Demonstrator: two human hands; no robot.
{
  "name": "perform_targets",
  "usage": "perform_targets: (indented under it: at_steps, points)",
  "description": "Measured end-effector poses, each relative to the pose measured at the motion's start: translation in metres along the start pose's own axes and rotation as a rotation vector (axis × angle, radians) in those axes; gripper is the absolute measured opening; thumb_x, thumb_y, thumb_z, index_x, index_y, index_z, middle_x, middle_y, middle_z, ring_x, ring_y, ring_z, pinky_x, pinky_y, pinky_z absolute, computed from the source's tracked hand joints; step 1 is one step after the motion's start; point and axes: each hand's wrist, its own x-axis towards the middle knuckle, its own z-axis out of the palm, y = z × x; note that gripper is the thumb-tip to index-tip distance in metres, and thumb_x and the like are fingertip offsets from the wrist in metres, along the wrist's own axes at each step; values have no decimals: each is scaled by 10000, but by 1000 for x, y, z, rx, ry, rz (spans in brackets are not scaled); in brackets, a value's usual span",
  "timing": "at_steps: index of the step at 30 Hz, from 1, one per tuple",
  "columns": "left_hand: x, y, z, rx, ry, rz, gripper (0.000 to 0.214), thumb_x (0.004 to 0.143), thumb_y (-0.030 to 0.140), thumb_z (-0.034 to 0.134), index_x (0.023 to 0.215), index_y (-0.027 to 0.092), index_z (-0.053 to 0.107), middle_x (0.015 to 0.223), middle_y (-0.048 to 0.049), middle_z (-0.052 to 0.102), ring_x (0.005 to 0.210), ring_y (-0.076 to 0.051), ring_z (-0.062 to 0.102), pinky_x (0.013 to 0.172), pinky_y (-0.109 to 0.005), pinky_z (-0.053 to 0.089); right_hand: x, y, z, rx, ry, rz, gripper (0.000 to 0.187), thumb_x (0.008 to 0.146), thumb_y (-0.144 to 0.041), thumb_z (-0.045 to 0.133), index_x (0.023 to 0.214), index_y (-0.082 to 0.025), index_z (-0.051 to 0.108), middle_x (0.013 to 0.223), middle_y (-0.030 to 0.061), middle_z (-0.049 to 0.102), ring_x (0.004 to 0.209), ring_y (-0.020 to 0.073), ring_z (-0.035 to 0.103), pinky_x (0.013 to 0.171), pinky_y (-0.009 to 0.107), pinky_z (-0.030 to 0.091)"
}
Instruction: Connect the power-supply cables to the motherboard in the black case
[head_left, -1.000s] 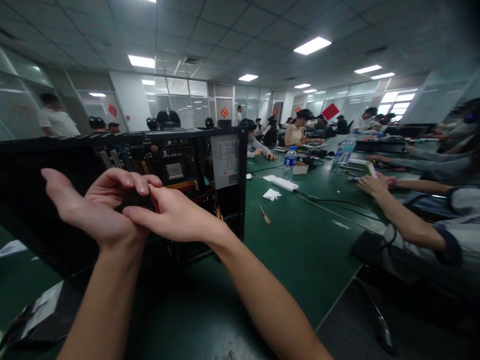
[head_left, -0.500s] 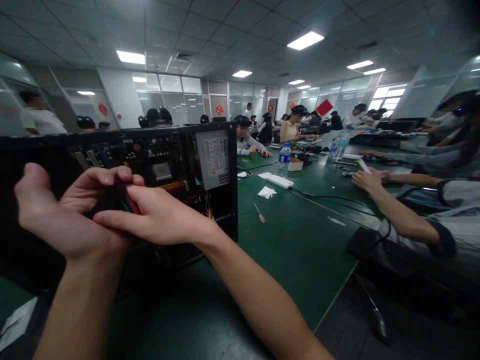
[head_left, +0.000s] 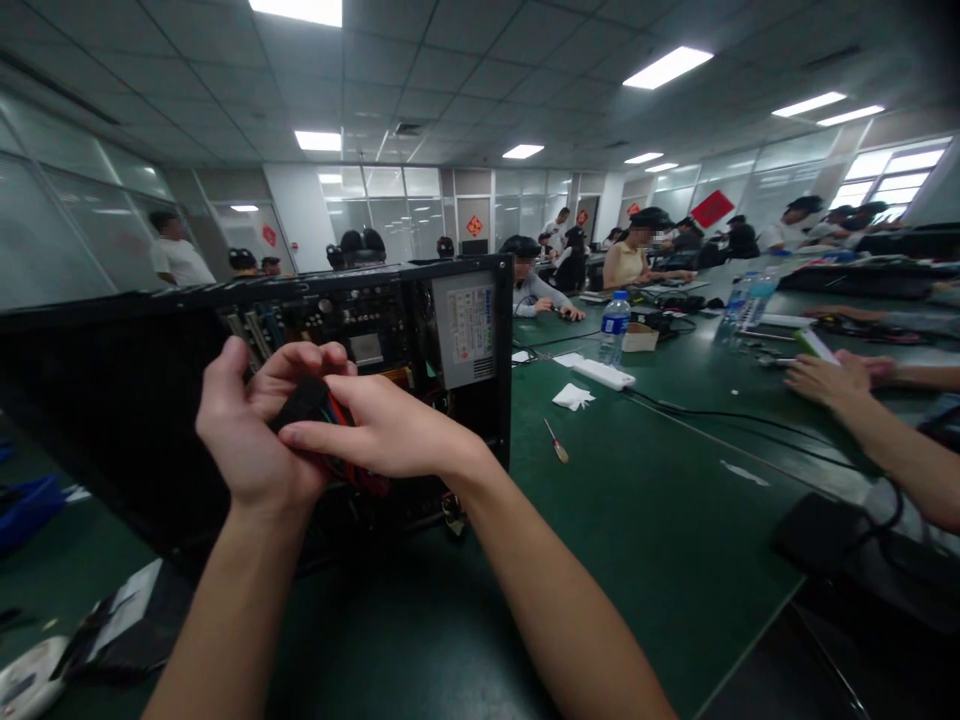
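Observation:
An open black computer case point(head_left: 82, 420) stands on the green table, its side off, with the motherboard point(head_left: 330, 315) and a silver power supply point(head_left: 466, 335) showing inside. In front of the opening, a bundle of wires point(head_left: 304, 404) with a black wrapped or solid part and red and green strands lies between my hands. My left hand point(head_left: 251, 440) cups it from the left, fingers curled round. From the right, my right hand point(head_left: 394, 425) closes on it with thumb and fingers. More red wires hang below my hands. What the black part is cannot be made out.
On the table's right lie a screwdriver point(head_left: 556, 445), a crumpled tissue point(head_left: 574, 397), a white power strip point(head_left: 600, 374) and a water bottle point(head_left: 614, 330). Another person's hands point(head_left: 832, 378) work at far right. A black box point(head_left: 142, 615) and blue tray point(head_left: 34, 512) sit left.
The view has swung left, so everything sits further right. Both hands keep the wire bundle between them, with little change in their grip.

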Motion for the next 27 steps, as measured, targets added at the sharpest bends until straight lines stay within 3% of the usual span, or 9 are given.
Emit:
perform_targets:
  at_steps: [5, 9, 12, 15, 17, 20, 23, 27]
  points:
    - [4, 9, -1, -46, 65, 26, 352, 793, 469, 566, 664, 149, 635, 728, -71, 664, 686, -178, 623, 686, -293, 523, 2, -1, 12, 132, 61, -5, 251, 948, -397, 623, 833, -173, 622, 806, 0, 642, 756, 144, 592, 688, 248, 462]
    - [13, 9, -13, 19, 18, 94, 171, 789, 319, 620, 771, 166, 692, 829, -60, 709, 806, -165, 661, 724, -249, 533, 6, 5, 12, 318, 308, 54, 283, 910, -458, 654, 910, -176, 648, 827, 5, 657, 766, 150, 600, 710, 266, 483]
    - [16, 8, -22, 294, -124, 164, 206, 774, 368, 688, 859, 185, 731, 893, -71, 745, 799, -196, 686, 672, -267, 544, 6, 10, 1, 435, 524, 89, 336, 884, -510, 666, 920, -177, 649, 850, 9, 663, 782, 146, 599, 736, 277, 495]
    - [9, 10, -23, 693, -291, 181, 279, 764, 419, 736, 868, 160, 749, 852, -80, 756, 811, -233, 691, 735, -304, 562, 4, 10, -8, 431, 669, 141, 373, 867, -546, 672, 890, -175, 644, 810, 4, 646, 772, 145, 587, 721, 277, 487]
    - [0, 12, -20, 884, -364, 211, 288, 807, 412, 705, 927, 155, 754, 897, -73, 768, 837, -230, 687, 770, -305, 558, 4, 7, -8, 398, 697, 154, 380, 849, -552, 690, 872, -175, 643, 800, 2, 641, 778, 146, 582, 719, 275, 483]
    - [-11, 15, -16, 1004, -398, 287, 302, 902, 390, 587, 953, 143, 753, 870, -62, 759, 762, -196, 671, 698, -270, 539, 4, 1, -2, 359, 651, 155, 369, 843, -541, 700, 863, -176, 645, 809, 1, 649, 798, 150, 583, 729, 276, 483]
    - [-13, 17, -17, 1026, -413, 292, 321, 922, 384, 555, 968, 140, 758, 828, -58, 748, 705, -180, 657, 638, -253, 522, 4, -3, 4, 328, 619, 142, 354, 867, -531, 676, 872, -179, 639, 823, 1, 654, 796, 147, 584, 730, 272, 482]
    - [-6, 20, -18, 922, -411, 247, 332, 868, 406, 639, 992, 127, 772, 893, -81, 770, 813, -212, 694, 722, -277, 558, 4, -2, 5, 245, 636, 126, 340, 891, -527, 652, 895, -188, 631, 839, 1, 653, 807, 148, 591, 745, 268, 481]
